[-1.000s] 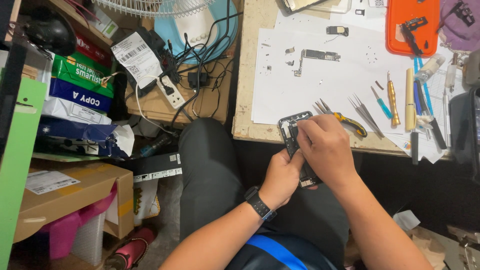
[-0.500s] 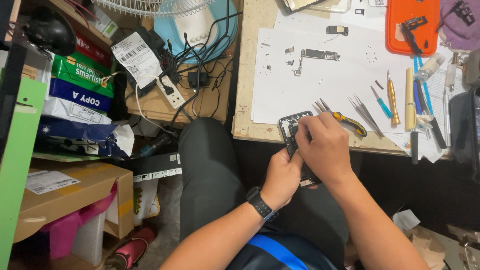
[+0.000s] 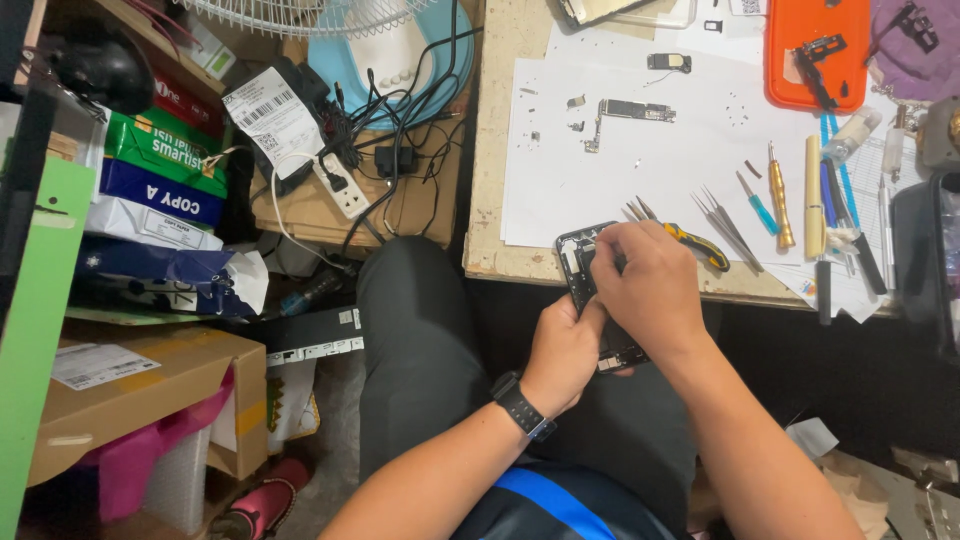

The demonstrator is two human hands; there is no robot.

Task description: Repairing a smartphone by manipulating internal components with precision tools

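Left hand (image 3: 565, 350): palm turned upward, fingers curled into a cradling grip, thumb pressed forward.
Left wrist: wears a black band, forearm bare, angled up from lower left.
Right hand (image 3: 648, 290): back facing up, fingers bent down, fingertips pinched together.
Right forearm: bare, reaching in from lower right.

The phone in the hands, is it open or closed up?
Open: the phone shows dark inner parts, no cover, held by left hand and right hand.

One head-worn camera looks steeply down from close above; workbench (image 3: 490, 180) edge ahead, lap below.
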